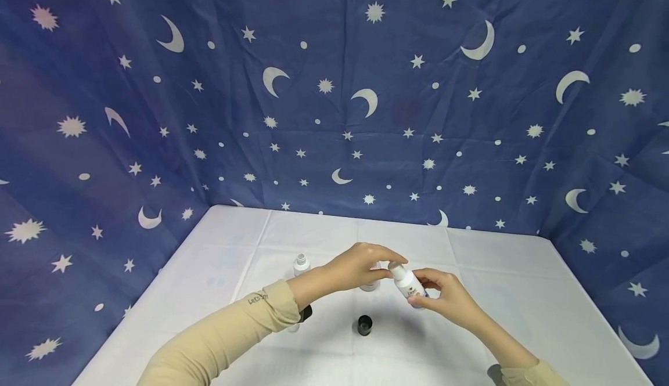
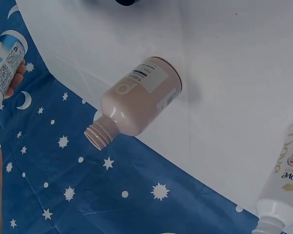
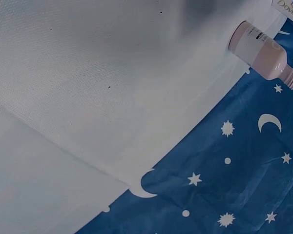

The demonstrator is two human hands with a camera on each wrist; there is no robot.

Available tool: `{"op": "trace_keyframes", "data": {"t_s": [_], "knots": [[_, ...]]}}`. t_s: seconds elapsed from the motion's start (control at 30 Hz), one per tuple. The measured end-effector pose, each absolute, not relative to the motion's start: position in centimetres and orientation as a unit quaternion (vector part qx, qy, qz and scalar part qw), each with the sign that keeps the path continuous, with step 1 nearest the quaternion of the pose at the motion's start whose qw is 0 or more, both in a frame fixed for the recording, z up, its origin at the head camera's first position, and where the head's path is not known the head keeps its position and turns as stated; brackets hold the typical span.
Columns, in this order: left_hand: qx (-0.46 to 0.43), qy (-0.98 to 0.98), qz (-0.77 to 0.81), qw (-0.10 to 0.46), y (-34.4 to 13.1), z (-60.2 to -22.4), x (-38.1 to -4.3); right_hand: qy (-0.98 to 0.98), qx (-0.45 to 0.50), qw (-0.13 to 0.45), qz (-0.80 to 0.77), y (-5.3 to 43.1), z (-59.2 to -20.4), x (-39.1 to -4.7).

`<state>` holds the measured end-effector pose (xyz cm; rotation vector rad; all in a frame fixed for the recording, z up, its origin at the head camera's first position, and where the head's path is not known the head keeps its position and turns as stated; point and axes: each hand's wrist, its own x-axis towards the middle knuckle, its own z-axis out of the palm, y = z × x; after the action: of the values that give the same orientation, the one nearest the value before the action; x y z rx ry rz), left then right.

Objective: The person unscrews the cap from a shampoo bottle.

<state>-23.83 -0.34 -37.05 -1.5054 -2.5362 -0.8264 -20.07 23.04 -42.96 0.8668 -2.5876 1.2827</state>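
A white bottle [image 1: 409,284] is held tilted over the table, its white cap [image 1: 397,269] pointing up and to the left. My right hand [image 1: 444,296] grips the bottle's body between thumb and fingers. With thumb and index finger, my left hand [image 1: 358,267] pinches the cap from the other side. In the left wrist view, the held bottle [image 2: 9,66] shows a blue and white label at the left edge. Behind my left hand stands an uncapped pink bottle [image 2: 141,95] with a bare threaded neck, mostly hidden in the head view.
An uncapped white Dove bottle [image 1: 301,263] stands left of the pink one. A black cap [image 1: 364,325] sits nearer on the white-covered table [image 1: 502,270]. Another black object [image 1: 306,313] is partly hidden by my left forearm. Blue star-patterned cloth [image 1: 334,113] surrounds the table.
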Motion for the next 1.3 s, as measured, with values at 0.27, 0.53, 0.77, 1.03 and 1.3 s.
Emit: {"op": "trace_keyframes", "data": {"t_s": [0.27,0.53,0.77,1.03,1.3], "knots": [[-0.437,-0.851,-0.282,0.073,0.0,-37.1,-24.0,-0.865,0.284,0.055,0.410,22.9,-42.7,-20.4],[-0.403,-0.862,-0.290,0.098,0.3,-37.1,-24.2,-0.867,0.284,0.037,0.407,22.8,-41.9,-20.2],[-0.369,-0.879,-0.297,0.057,0.5,-36.8,-23.8,-0.866,0.276,0.035,0.415,22.7,-42.3,-20.2],[-0.420,-0.850,-0.318,0.025,-0.1,-36.9,-23.6,-0.859,0.288,0.051,0.421,22.6,-42.7,-20.4],[-0.445,-0.840,-0.309,0.030,-1.0,-37.2,-23.5,-0.861,0.282,0.051,0.420,22.7,-42.7,-20.3]]}}
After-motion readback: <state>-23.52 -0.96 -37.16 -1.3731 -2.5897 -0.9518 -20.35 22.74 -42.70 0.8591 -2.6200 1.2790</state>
